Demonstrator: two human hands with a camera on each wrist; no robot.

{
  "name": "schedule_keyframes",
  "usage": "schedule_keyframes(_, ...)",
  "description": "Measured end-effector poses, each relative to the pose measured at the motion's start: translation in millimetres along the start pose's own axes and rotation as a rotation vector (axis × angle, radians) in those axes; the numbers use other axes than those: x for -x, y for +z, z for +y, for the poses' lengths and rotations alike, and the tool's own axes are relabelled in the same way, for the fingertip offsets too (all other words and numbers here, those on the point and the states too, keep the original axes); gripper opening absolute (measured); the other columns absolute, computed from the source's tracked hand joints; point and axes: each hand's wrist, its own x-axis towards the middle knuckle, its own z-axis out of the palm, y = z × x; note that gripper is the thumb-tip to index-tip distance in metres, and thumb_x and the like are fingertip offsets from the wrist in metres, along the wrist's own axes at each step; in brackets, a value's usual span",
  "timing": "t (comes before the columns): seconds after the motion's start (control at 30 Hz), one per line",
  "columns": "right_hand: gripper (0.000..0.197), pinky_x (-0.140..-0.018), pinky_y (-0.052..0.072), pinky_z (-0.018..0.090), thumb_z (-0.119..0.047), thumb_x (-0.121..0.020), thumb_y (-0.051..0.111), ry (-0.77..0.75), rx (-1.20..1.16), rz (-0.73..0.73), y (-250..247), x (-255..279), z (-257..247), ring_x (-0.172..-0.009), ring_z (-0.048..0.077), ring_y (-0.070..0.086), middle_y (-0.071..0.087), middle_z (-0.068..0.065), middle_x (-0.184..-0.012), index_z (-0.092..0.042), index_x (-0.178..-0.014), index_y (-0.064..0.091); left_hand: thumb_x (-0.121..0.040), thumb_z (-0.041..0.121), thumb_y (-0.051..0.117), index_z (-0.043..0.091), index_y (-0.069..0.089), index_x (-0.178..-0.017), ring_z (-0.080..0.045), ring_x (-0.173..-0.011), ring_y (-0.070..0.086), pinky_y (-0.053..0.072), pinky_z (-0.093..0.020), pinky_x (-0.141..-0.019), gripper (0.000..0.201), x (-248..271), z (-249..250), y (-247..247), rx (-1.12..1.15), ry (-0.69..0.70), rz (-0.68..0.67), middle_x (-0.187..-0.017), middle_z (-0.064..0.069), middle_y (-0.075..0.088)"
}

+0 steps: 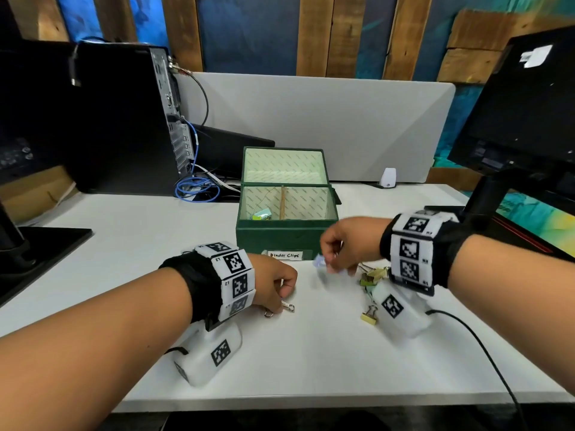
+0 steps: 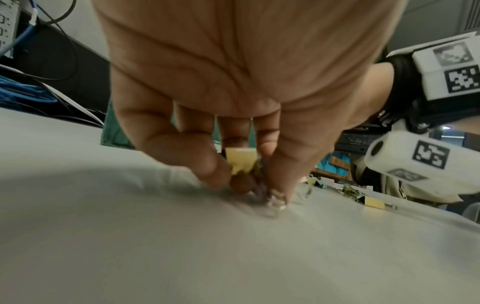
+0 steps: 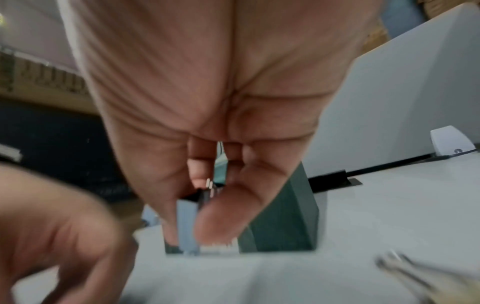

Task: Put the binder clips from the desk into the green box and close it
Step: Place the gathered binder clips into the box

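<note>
Head view: the green box [image 1: 286,234] stands lid-up on the worktop [image 1: 311,353]; loose binder clips [image 1: 370,279] lie beside it.

Left wrist view: the left hand [image 2: 233,102] pinches a yellow clip [image 2: 240,162].

Right wrist view: the right hand [image 3: 207,113] pinches a pale blue clip [image 3: 187,222]. They look light, stiff and springy, best gripped by the body.

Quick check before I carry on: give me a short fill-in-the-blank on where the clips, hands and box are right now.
1. The lid of the green box is ____.
2. The left hand pinches a ____ binder clip against the desk.
3. The right hand holds a pale ____ clip.
4. The box label reads "Binder ____".

Missing words: open; yellow; blue; Clips
</note>
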Motion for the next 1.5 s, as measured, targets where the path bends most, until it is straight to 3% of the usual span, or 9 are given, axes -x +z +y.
schedule_keyframes(0.2, 0.011, -0.057, 0.049, 0.012, -0.015, -0.085, 0.066, 0.021, -0.211, 0.457, -50, -22, -10, -0.047, -0.003, 0.061, 0.064, -0.008, -0.071, -0.019, -0.075, 0.062, -0.079, 0.019, 0.065, 0.026, 0.041, -0.066, -0.007, -0.056, 0.045, 0.041, -0.023, -0.060, 0.028, 2, -9, -13, 0.098, -0.005, 0.177, -0.066, 0.010, 0.049)
schedule_keyframes(0.43, 0.037, -0.089, 0.042, 0.021, -0.008, -0.091, 0.055, -0.002, -0.158, 0.427, -55, -35, -6, -0.095, 0.008, 0.052, 0.062, -0.001, -0.127, -0.020, -0.127, 0.058, -0.083, 0.018, 0.066, 0.023, 0.049, -0.074, -0.010, -0.055, 0.054, 0.049, -0.022, -0.060, 0.020, -3, -13, -53, 0.364, -0.082, 0.424, -0.064, 0.007, 0.056)
schedule_keyframes(0.57, 0.038, -0.065, 0.039, -0.003, -0.003, -0.093, 0.047, -0.045, -0.229, 0.403, -48, -19, 10, -0.101, 0.002, 0.055, 0.060, -0.010, -0.109, -0.026, -0.118, 0.062, -0.083, 0.016, 0.067, 0.020, 0.050, -0.076, -0.015, -0.058, 0.057, 0.055, -0.030, -0.064, 0.019, -19, -4, -72, 0.529, -0.073, 0.537, -0.064, 0.002, 0.057)
schedule_keyframes(0.77, 0.027, -0.071, 0.043, 0.013, -0.011, -0.091, 0.055, -0.009, -0.235, 0.424, -45, 18, 42, -0.090, 0.005, 0.062, 0.063, -0.020, -0.089, -0.037, -0.094, 0.063, -0.086, 0.019, 0.064, 0.019, 0.055, -0.088, -0.015, -0.058, 0.060, 0.050, -0.021, -0.057, 0.010, -54, 17, -90, 0.574, -0.057, 0.655, -0.070, -0.002, 0.063)
schedule_keyframes(0.87, 0.024, -0.065, 0.048, 0.016, -0.009, -0.088, 0.057, 0.052, -0.180, 0.287, -36, 34, 64, -0.072, 0.010, 0.059, 0.063, -0.012, -0.089, -0.031, -0.095, 0.064, -0.085, 0.021, 0.064, 0.021, 0.059, -0.104, -0.020, -0.069, 0.061, 0.047, -0.021, -0.057, 0.020, -63, 21, -85, 0.539, -0.070, 0.610, -0.090, -0.007, 0.068)
schedule_keyframes(1.03, 0.034, -0.077, 0.050, 0.022, -0.018, -0.084, 0.064, 0.208, 0.062, -0.023, -14, 44, 99, -0.068, 0.007, 0.056, 0.063, -0.009, -0.101, -0.042, -0.107, 0.059, -0.083, 0.028, 0.065, 0.031, 0.060, -0.109, -0.016, -0.100, 0.059, 0.049, -0.031, -0.089, 0.027, -49, 50, -70, 0.236, 0.079, 0.605, -0.116, 0.001, 0.057)
schedule_keyframes(1.23, 0.036, -0.081, 0.039, 0.020, -0.021, -0.081, 0.068, 0.188, 0.154, -0.059, 3, 38, 108, -0.088, 0.008, 0.053, 0.051, -0.018, -0.091, -0.038, -0.110, 0.058, -0.085, 0.027, 0.063, 0.031, 0.064, -0.113, -0.012, -0.105, 0.058, 0.047, -0.025, -0.087, 0.028, -33, 108, -34, -0.090, 0.417, 0.058, -0.116, 0.006, 0.061)
schedule_keyframes(1.37, 0.038, -0.083, 0.047, 0.027, -0.024, -0.078, 0.071, 0.192, 0.169, -0.069, 9, 33, 106, -0.086, 0.014, 0.057, 0.059, -0.009, -0.093, -0.026, -0.113, 0.059, -0.085, 0.022, 0.064, 0.033, 0.055, -0.126, -0.013, -0.114, 0.053, 0.036, -0.015, -0.068, 0.044, -42, 125, -20, -0.167, 0.427, -0.042, -0.128, 0.005, 0.055)
schedule_keyframes(1.5, 0.038, -0.072, 0.045, 0.023, -0.024, -0.077, 0.072, 0.199, 0.166, -0.071, 12, 33, 104, -0.083, 0.016, 0.055, 0.056, -0.006, -0.090, -0.022, -0.112, 0.057, -0.085, 0.020, 0.064, 0.036, 0.044, -0.136, -0.019, -0.125, 0.046, 0.029, -0.019, -0.084, 0.058, -48, 131, -14, -0.308, 0.431, -0.122, -0.141, 0.001, 0.044)
